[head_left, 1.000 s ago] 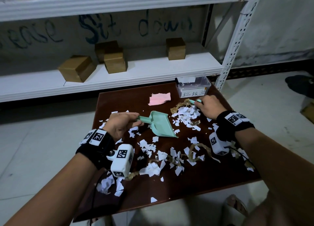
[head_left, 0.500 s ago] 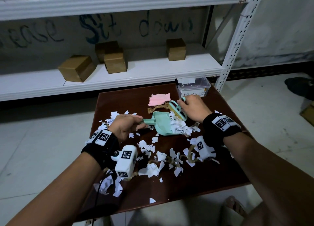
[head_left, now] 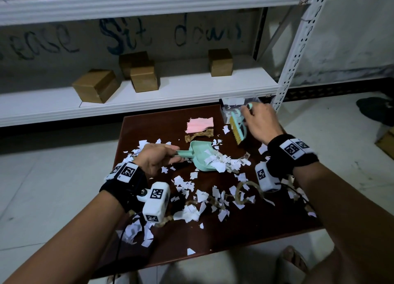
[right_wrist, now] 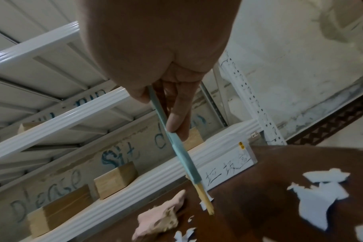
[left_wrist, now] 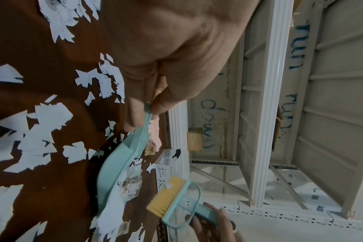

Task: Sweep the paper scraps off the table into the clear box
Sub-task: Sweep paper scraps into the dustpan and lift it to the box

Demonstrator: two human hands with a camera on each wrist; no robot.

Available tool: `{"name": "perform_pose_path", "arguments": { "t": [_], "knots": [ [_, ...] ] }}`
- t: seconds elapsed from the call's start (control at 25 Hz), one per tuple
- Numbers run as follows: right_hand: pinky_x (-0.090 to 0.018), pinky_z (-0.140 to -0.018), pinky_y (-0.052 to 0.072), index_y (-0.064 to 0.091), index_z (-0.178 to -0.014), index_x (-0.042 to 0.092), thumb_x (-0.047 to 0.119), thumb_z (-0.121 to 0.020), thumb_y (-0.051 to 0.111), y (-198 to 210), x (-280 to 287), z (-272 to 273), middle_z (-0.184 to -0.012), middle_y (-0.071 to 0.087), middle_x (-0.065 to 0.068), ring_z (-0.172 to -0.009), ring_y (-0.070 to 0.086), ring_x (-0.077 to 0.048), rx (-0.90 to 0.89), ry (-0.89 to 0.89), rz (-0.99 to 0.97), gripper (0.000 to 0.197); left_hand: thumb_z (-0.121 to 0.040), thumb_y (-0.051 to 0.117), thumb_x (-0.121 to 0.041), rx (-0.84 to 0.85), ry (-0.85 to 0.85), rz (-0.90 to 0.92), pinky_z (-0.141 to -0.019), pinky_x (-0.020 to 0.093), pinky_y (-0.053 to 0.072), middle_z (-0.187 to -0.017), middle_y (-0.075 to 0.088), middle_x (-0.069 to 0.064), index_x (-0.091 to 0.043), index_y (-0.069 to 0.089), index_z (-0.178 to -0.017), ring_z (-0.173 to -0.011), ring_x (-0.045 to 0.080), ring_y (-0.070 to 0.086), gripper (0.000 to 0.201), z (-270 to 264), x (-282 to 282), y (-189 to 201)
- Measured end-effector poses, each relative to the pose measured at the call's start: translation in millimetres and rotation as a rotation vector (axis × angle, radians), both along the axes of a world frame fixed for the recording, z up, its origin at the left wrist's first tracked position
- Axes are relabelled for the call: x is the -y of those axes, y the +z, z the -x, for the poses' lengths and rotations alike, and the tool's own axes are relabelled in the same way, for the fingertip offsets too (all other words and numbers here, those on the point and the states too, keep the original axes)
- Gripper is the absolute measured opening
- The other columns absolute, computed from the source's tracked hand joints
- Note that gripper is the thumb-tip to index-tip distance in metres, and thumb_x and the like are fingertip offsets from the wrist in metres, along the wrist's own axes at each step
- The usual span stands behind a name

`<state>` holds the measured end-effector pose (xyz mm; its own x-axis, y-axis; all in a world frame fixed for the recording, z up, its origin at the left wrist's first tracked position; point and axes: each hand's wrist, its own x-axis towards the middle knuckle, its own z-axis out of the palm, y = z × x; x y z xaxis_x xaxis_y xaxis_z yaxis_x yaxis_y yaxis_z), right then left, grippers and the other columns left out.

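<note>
My left hand [head_left: 156, 155] grips the handle of a mint green dustpan [head_left: 200, 155] that lies on the brown table [head_left: 149, 125], white scraps piled at its mouth. In the left wrist view the dustpan [left_wrist: 122, 165] shows edge on below my left hand [left_wrist: 155, 98]. Lifted above the table's far right, my right hand [head_left: 259, 123] holds a mint brush [head_left: 237, 128] with yellow bristles. It hangs just in front of the clear box [head_left: 238, 104]. The right wrist view shows the brush [right_wrist: 182, 155] edge on in my right hand [right_wrist: 172, 104]. White paper scraps [head_left: 196, 207] litter the table.
A pink crumpled paper [head_left: 199, 124] and brown paper strips [head_left: 198, 135] lie at the table's far middle. A white shelf rack [head_left: 149, 93] with several cardboard boxes [head_left: 96, 88] stands behind the table. The rack's post [head_left: 292, 55] rises beside the clear box.
My right hand swept scraps left toward the dustpan, then lifted the brush back and away to the far right near the clear box. The dustpan shifted slightly right; scraps now lie at its mouth.
</note>
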<state>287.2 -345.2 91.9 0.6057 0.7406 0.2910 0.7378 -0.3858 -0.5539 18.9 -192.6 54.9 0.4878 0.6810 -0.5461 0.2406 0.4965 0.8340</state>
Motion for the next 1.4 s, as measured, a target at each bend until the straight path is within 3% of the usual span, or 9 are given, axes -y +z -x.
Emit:
{"name": "perform_pose_path", "arguments": {
  "t": [0.12,0.2,0.36,0.48,0.8,0.96,1.08,1.2,1.4],
  "knots": [
    [-0.032,-0.059,0.045,0.066,-0.084,0.004,0.034,-0.108,0.045,5,16,-20,-0.071,0.061,-0.010,-0.062,0.061,-0.029,0.175,-0.128,0.091,0.044,-0.093,0.050,0.014,-0.022,-0.023,0.005,-0.070,0.032,0.063,-0.101,0.069,0.037,0.016,0.065,-0.106,-0.087,0.043,0.073,0.020,4,-3,1],
    [-0.041,-0.069,0.053,0.067,-0.090,0.001,0.033,-0.107,0.045,2,25,-35,-0.078,0.063,-0.018,-0.074,0.065,-0.037,0.238,-0.211,0.179,0.043,-0.093,0.050,0.014,-0.040,-0.040,0.009,-0.069,0.032,0.063,-0.100,0.069,0.037,0.017,0.065,-0.107,-0.085,0.044,0.074,0.020,6,-4,2],
    [-0.048,-0.081,0.058,0.068,-0.100,-0.002,0.032,-0.105,0.047,-15,40,-50,-0.095,0.066,-0.025,-0.087,0.066,-0.042,0.198,-0.272,0.372,0.040,-0.093,0.050,0.015,-0.065,-0.068,0.016,-0.067,0.032,0.063,-0.100,0.069,0.037,0.017,0.065,-0.104,-0.083,0.042,0.074,0.018,9,-5,2],
    [-0.047,-0.086,0.057,0.067,-0.103,-0.001,0.032,-0.104,0.050,-24,40,-43,-0.102,0.067,-0.025,-0.094,0.066,-0.041,0.156,-0.212,0.457,0.037,-0.093,0.050,0.015,-0.067,-0.080,0.024,-0.066,0.031,0.063,-0.100,0.070,0.036,0.017,0.065,-0.105,-0.083,0.042,0.074,0.019,7,-5,1],
    [-0.042,-0.074,0.060,0.061,-0.076,0.012,0.037,-0.098,0.055,-23,14,23,-0.083,0.065,-0.009,-0.078,0.069,-0.031,0.020,0.043,0.436,0.034,-0.092,0.052,0.016,-0.067,-0.147,0.051,-0.065,0.032,0.064,-0.099,0.070,0.036,0.014,0.067,-0.100,-0.082,0.041,0.075,0.017,-3,1,-9],
    [-0.033,-0.065,0.043,0.047,-0.062,0.010,0.032,-0.096,0.054,-21,-1,41,-0.071,0.057,-0.009,-0.071,0.060,-0.032,0.010,0.091,0.319,0.041,-0.093,0.052,0.013,-0.079,-0.171,0.081,-0.071,0.036,0.063,-0.101,0.070,0.035,0.013,0.068,-0.100,-0.091,0.042,0.073,0.017,-11,5,-16],
    [-0.032,-0.063,0.040,0.044,-0.061,0.010,0.031,-0.097,0.054,-19,-7,46,-0.063,0.051,-0.005,-0.064,0.054,-0.029,-0.011,0.110,0.281,0.043,-0.095,0.051,0.011,-0.077,-0.180,0.092,-0.074,0.037,0.062,-0.102,0.071,0.034,0.013,0.068,-0.104,-0.093,0.042,0.073,0.019,-16,7,-18],
    [-0.035,-0.058,0.046,0.048,-0.060,0.007,0.028,-0.097,0.054,-15,-8,46,-0.062,0.056,-0.008,-0.059,0.057,-0.028,-0.019,0.098,0.206,0.043,-0.096,0.050,0.010,-0.067,-0.184,0.106,-0.077,0.039,0.062,-0.103,0.071,0.033,0.013,0.068,-0.107,-0.095,0.042,0.073,0.022,-17,7,-20],
    [-0.048,-0.063,0.061,0.063,-0.067,0.001,0.032,-0.094,0.051,-6,-4,23,-0.067,0.070,-0.015,-0.062,0.071,-0.030,-0.128,-0.010,-0.004,0.043,-0.099,0.042,0.010,-0.031,-0.146,0.177,-0.069,0.033,0.063,-0.103,0.071,0.033,0.011,0.068,-0.102,-0.084,0.037,0.075,0.026,-17,6,-19]
  ]
}}
